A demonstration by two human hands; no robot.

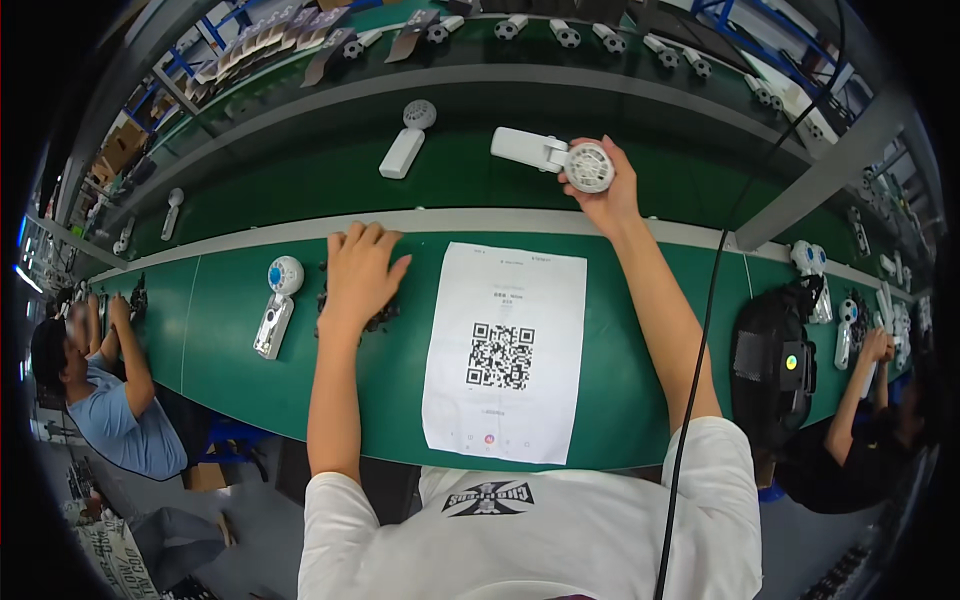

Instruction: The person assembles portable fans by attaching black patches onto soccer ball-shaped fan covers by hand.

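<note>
head cam | above, looking steeply down | near green bench [600, 400] | fisheye

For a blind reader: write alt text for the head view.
Seen from above, a person's right hand holds a white handheld fan over a green conveyor belt, while the left hand rests on small dark parts on the green workbench. A printed paper sheet lies between the arms.

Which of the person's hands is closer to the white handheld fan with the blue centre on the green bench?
Left. The left hand rests on small dark parts just right of the blue-centred fan. The right hand is far off, holding another white fan over the belt.
</note>
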